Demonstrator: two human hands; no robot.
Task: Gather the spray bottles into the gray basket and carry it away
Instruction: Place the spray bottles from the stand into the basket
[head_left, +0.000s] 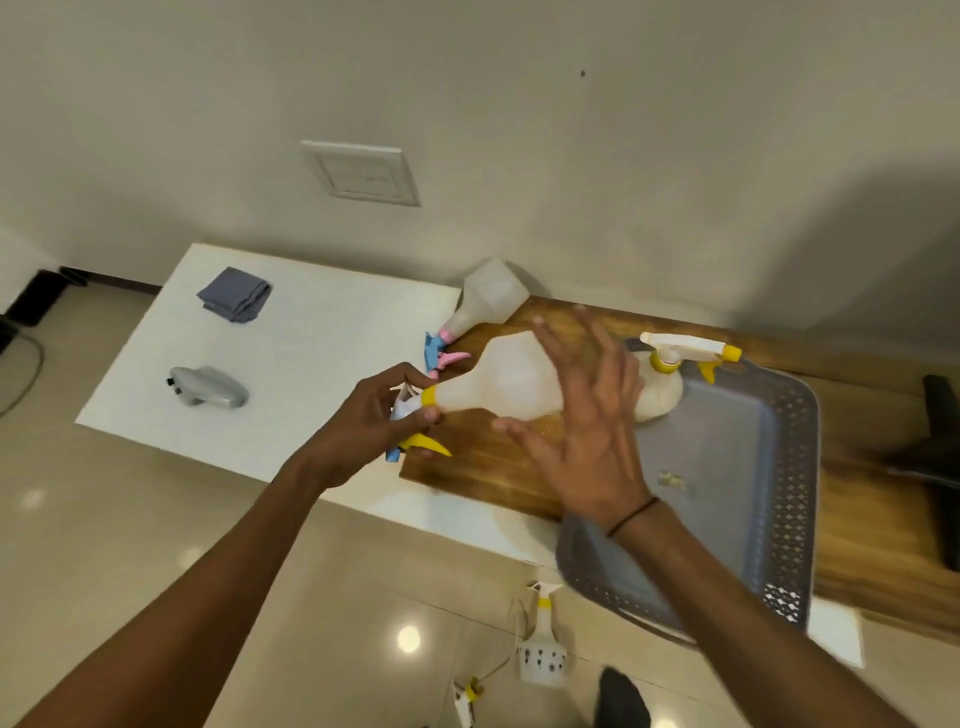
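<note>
1. No brand, label or writing can be read on any of the bottles.
2. A wooden board (519, 483) lies on a white table (322, 332) against a cream wall with a switch plate (363, 174); the floor is glossy beige tile.
3. The gray basket (789, 499) sits on the board's right part, its near end overhanging the near edge. One spray bottle with a yellow-tipped white head (665, 379) stands in its far left corner; a small scrap lies on the basket floor.
4. My left hand (374, 415) grips the trigger head of a second spray bottle (504, 379), held sideways above the board's left end, base pointing toward the basket.
5. My right hand (587, 415) is spread, fingers straight, over that bottle's wide base; whether it touches is unclear.
6. A pink-and-blue-headed bottle (483, 301) lies on its side at the board's far left corner.
7. A folded gray cloth (236, 293) and a gray plastic object (208, 387) rest on the table's left part, well apart.
8. Two more spray bottles (543, 639) lie on the floor.
</note>
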